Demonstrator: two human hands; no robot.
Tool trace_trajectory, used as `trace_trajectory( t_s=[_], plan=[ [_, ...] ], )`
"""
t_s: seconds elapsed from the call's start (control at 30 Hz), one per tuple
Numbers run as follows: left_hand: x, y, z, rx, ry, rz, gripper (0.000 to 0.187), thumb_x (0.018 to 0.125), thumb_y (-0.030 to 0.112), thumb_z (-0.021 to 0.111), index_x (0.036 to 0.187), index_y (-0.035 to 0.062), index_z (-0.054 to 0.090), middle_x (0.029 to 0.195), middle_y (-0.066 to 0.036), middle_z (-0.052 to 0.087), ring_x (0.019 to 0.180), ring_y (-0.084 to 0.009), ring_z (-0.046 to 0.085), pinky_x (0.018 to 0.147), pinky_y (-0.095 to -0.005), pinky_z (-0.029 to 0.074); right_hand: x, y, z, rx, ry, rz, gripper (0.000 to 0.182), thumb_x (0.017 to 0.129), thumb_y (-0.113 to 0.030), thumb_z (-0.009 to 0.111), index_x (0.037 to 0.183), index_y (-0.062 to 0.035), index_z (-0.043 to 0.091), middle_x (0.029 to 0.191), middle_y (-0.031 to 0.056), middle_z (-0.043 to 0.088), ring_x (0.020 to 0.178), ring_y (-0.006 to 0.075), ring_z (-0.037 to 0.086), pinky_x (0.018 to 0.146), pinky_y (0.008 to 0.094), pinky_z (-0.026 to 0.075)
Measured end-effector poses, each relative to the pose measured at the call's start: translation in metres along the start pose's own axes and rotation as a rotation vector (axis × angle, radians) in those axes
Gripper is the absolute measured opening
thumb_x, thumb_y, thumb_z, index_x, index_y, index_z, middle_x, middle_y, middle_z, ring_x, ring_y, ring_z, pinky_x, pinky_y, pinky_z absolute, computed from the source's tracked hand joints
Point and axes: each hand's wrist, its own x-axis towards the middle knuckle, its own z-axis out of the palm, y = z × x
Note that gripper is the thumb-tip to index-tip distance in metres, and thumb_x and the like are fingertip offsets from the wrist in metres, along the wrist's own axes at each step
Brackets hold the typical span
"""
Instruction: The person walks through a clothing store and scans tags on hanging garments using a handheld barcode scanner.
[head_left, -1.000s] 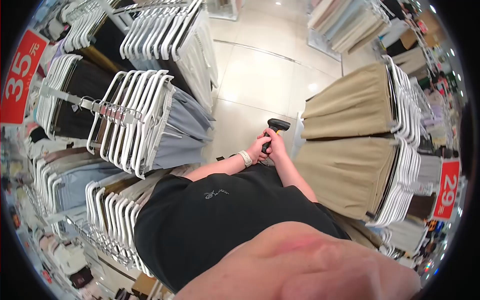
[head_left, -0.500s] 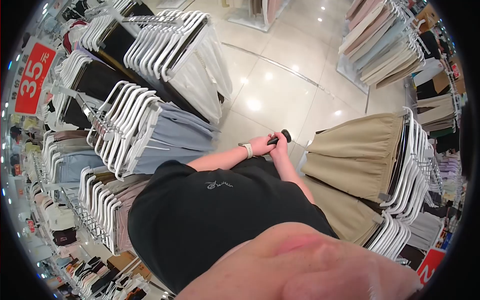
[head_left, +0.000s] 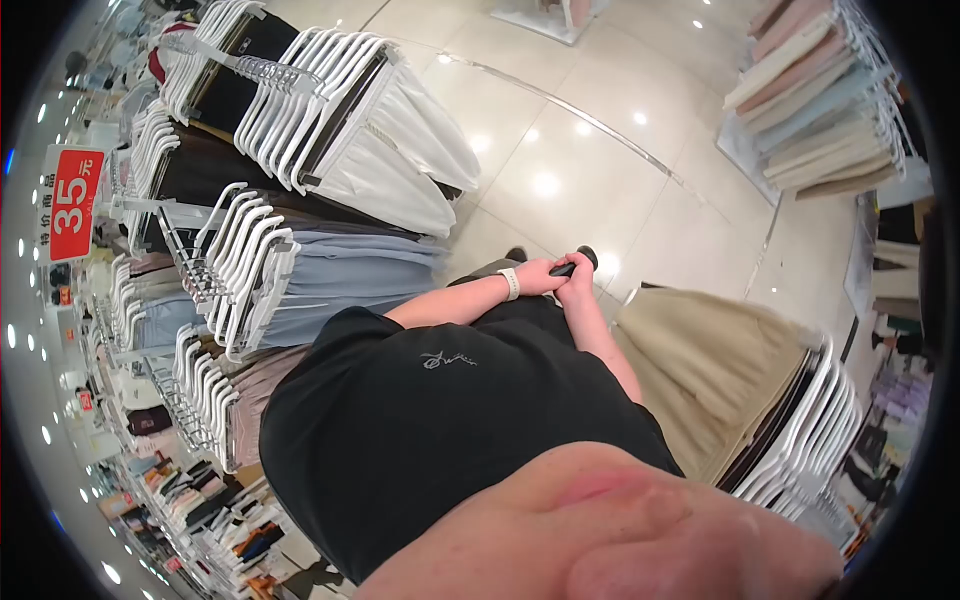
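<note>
In front of my waist, my left hand point(head_left: 537, 277) and my right hand point(head_left: 575, 283) are held together, fingers closed. Between them is a short black stick-like object with a rounded end point(head_left: 587, 256). Its kind I cannot make out, and the hands hide part of it. A pale watch band point(head_left: 512, 284) circles my left wrist. To the right of my right forearm hang khaki trousers point(head_left: 705, 365) on white hangers, apart from the hands.
Racks with blue-grey trousers point(head_left: 355, 285) and white trousers point(head_left: 385, 165) stand at the left, near a red "35" sign point(head_left: 76, 205). Another rack of pale and pink garments point(head_left: 815, 110) is at the upper right. Shiny tiled floor point(head_left: 560, 150) runs ahead between racks.
The khaki trousers have slid down and the far right rack has shifted right in view. A dark shoe tip now shows beyond my hands. Both hands keep their hold on the black object.
</note>
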Motion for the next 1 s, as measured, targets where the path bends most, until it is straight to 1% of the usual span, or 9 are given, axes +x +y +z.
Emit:
trace_trajectory(
  t_s=[0.1, 0.17, 0.23, 0.3, 0.57, 0.6, 0.8, 0.9, 1.0],
  plan=[
    [0.026, 0.004, -0.031, -0.004, -0.076, -0.121, 0.060, 0.086, 0.059, 0.063, 0.095, 0.0004, 0.074, 0.083, -0.019, 0.073, 0.079, -0.0310, 0.072, 0.075, -0.0411, 0.054, 0.013, -0.016, 0.037, -0.055, -0.001, 0.051, 0.008, 0.079, -0.010, 0.056, 0.076, -0.0069, 0.050, 0.067, 0.0108, 0.055, 0.064, 0.0262, 0.055, 0.069, 0.0419, 0.051],
    [0.054, 0.000, -0.045, 0.025, -0.004, -0.063, 0.065, 0.085, 0.062, 0.062, 0.094, -0.0004, 0.075, 0.081, -0.019, 0.073, 0.078, -0.0333, 0.072, 0.075, -0.0421, 0.054, 0.048, -0.025, 0.049, -0.118, -0.052, 0.011, 0.006, 0.076, -0.008, 0.055, 0.075, -0.0071, 0.049, 0.069, 0.0119, 0.054, 0.066, 0.0279, 0.055, 0.066, 0.0434, 0.051],
    [0.093, -0.008, -0.064, -0.026, -0.058, -0.091, 0.059, 0.086, 0.059, 0.064, 0.096, 0.0019, 0.074, 0.078, -0.016, 0.071, 0.073, -0.0261, 0.069, 0.068, -0.0393, 0.053, 0.077, -0.041, 0.074, -0.179, -0.014, 0.003, 0.008, 0.077, -0.009, 0.055, 0.079, -0.0060, 0.048, 0.070, 0.0130, 0.054, 0.065, 0.0288, 0.056, 0.062, 0.0450, 0.052],
    [0.129, -0.008, -0.087, -0.052, -0.063, -0.150, 0.061, 0.083, 0.060, 0.065, 0.098, 0.0023, 0.074, 0.079, -0.016, 0.071, 0.074, -0.0258, 0.070, 0.069, -0.0392, 0.053, 0.110, -0.058, 0.097, -0.202, -0.036, 0.022, 0.009, 0.080, -0.012, 0.055, 0.080, -0.0067, 0.048, 0.069, 0.0123, 0.054, 0.064, 0.0299, 0.055, 0.062, 0.0439, 0.052],
    [0.222, 0.033, -0.210, -0.035, 0.131, -0.030, 0.058, 0.089, 0.059, 0.056, 0.092, 0.0039, 0.072, 0.082, -0.015, 0.072, 0.076, -0.0308, 0.071, 0.071, -0.0417, 0.054, 0.184, -0.121, 0.251, -0.345, -0.186, -0.039, 0.008, 0.080, -0.009, 0.055, 0.079, -0.0068, 0.048, 0.068, 0.0094, 0.053, 0.063, 0.0227, 0.053, 0.059, 0.0391, 0.049],
    [0.225, 0.037, -0.223, -0.068, 0.124, -0.054, 0.062, 0.086, 0.062, 0.058, 0.096, 0.0034, 0.074, 0.085, -0.015, 0.073, 0.079, -0.0309, 0.071, 0.076, -0.0392, 0.054, 0.190, -0.124, 0.266, -0.365, -0.192, -0.024, 0.007, 0.081, -0.008, 0.055, 0.078, -0.0070, 0.048, 0.069, 0.0088, 0.052, 0.063, 0.0216, 0.053, 0.059, 0.0382, 0.048],
    [0.263, 0.033, -0.284, -0.158, 0.223, -0.091, 0.063, 0.084, 0.061, 0.060, 0.100, 0.0004, 0.072, 0.086, -0.018, 0.073, 0.083, -0.0315, 0.071, 0.079, -0.0397, 0.054, 0.237, -0.131, 0.346, -0.505, -0.159, 0.051, 0.013, 0.091, -0.011, 0.061, 0.086, -0.0069, 0.050, 0.071, 0.0060, 0.052, 0.060, 0.0178, 0.052, 0.054, 0.0351, 0.046],
    [0.294, 0.018, -0.315, -0.249, 0.323, -0.132, 0.054, 0.088, 0.054, 0.061, 0.095, 0.0010, 0.069, 0.076, -0.012, 0.069, 0.071, -0.0232, 0.068, 0.068, -0.0371, 0.052, 0.276, -0.131, 0.388, -0.611, -0.208, 0.122, 0.012, 0.091, -0.011, 0.061, 0.087, -0.0062, 0.050, 0.072, 0.0056, 0.052, 0.061, 0.0177, 0.052, 0.055, 0.0354, 0.047],
    [0.326, 0.012, -0.356, -0.375, 0.333, -0.174, 0.052, 0.089, 0.054, 0.062, 0.093, 0.0021, 0.067, 0.071, -0.006, 0.065, 0.069, -0.0175, 0.066, 0.064, -0.0335, 0.050, 0.326, -0.135, 0.431, -0.677, -0.275, 0.190, 0.010, 0.087, -0.009, 0.059, 0.082, -0.0053, 0.052, 0.071, 0.0069, 0.052, 0.062, 0.0192, 0.053, 0.056, 0.0363, 0.048]
  ],
)
